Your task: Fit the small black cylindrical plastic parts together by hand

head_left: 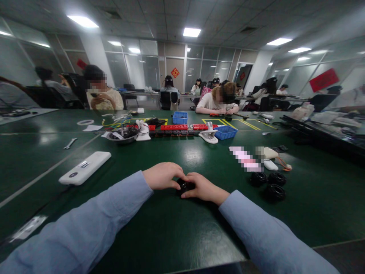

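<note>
A small black tyre [184, 187], mostly covered by fingers, rests on the green table top between my two hands. My left hand [164, 176] curls over it from the left, thumb and fingers closed about its side. From the right, my right hand [201, 187] grips the same piece, its thumb low on the near side. The fingertips of both hands meet over the tyre. Off to the right sit three similar black tyres [276, 192] in a close group.
A white power bank [85, 167] and a wrench [70, 143] lie to the left. Farther back are a metal bowl [122, 139] of dark parts, white clips [209, 134], red power strips [173, 127] and blue baskets [226, 132]. People sit across the table.
</note>
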A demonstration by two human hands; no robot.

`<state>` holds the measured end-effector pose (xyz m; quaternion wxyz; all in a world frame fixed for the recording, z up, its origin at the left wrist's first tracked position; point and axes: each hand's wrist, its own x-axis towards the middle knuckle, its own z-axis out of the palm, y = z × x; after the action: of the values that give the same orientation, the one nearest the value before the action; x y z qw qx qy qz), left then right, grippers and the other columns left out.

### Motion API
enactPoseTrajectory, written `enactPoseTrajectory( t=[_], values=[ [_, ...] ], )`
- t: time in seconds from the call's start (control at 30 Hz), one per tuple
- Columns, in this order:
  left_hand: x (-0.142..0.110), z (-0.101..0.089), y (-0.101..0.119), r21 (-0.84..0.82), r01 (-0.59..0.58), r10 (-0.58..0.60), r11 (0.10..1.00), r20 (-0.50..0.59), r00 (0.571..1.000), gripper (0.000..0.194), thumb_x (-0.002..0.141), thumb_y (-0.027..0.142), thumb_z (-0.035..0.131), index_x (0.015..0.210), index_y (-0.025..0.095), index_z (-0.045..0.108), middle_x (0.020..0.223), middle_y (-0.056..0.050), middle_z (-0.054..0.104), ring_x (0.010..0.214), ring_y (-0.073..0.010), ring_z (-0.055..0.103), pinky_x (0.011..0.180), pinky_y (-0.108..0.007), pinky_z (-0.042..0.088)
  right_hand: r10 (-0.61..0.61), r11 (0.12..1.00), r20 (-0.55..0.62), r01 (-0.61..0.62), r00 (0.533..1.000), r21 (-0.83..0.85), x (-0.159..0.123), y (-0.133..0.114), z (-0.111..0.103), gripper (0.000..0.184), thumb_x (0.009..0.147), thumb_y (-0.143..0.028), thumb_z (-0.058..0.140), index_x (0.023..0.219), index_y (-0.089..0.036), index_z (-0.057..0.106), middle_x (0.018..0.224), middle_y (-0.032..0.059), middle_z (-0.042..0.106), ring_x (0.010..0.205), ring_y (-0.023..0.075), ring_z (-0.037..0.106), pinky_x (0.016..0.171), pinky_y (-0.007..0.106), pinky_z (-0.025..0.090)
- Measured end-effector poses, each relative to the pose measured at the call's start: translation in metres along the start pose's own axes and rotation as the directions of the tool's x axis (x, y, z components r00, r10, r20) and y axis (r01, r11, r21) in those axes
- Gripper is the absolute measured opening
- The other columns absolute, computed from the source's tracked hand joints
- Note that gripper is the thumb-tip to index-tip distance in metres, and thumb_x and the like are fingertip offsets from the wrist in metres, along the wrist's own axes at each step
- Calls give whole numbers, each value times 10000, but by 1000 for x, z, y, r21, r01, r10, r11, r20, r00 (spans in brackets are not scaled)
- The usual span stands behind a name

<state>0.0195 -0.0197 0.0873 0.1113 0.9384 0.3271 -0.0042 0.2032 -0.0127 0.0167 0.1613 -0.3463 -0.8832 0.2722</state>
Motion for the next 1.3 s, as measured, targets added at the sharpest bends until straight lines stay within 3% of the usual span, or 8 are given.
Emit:
enactPoseTrajectory(
  t=[0.57,0.93,1.03,1.17,1.3],
  values=[
    [0,2,3,25,52,-50,998,-47,998,325,720,286,697,1038,235,652,1007,-22,659,958,-181,593,806,-253,431,23,999,-2,-23,1000,27,1,1,0,380,625,-325,767,959,-177,661,856,32,568,846,187,522,738,292,402],
    [0,4,18,171,149,-132,974,-105,986,297,739,414,662,934,191,672,897,-44,669,859,-207,612,686,-273,426,-2,1000,-7,2,1000,17,1,-1,0,328,636,-316,763,905,-166,649,839,26,581,819,181,516,711,281,393],
    [2,10,29,271,289,-255,918,-155,955,447,775,551,556,843,126,676,815,-104,664,792,-248,617,633,-310,410,-1,1000,-2,1,1000,-4,2,-1,0,257,637,-331,759,767,-154,627,778,11,557,765,164,504,667,262,378],
    [5,14,40,324,478,-428,817,-214,878,730,805,702,297,723,83,675,745,-175,653,756,-300,615,635,-368,389,-11,999,-18,10,1000,-38,3,0,1,252,634,-328,760,679,-150,588,707,-7,518,705,145,486,625,247,359],
    [2,9,34,273,464,-394,842,-276,877,712,824,687,272,828,98,672,808,-151,657,804,-289,611,674,-369,398,19,1000,-41,-19,999,-7,3,2,2,242,622,-310,769,712,-152,609,748,1,535,735,151,503,653,257,379]
  ],
)
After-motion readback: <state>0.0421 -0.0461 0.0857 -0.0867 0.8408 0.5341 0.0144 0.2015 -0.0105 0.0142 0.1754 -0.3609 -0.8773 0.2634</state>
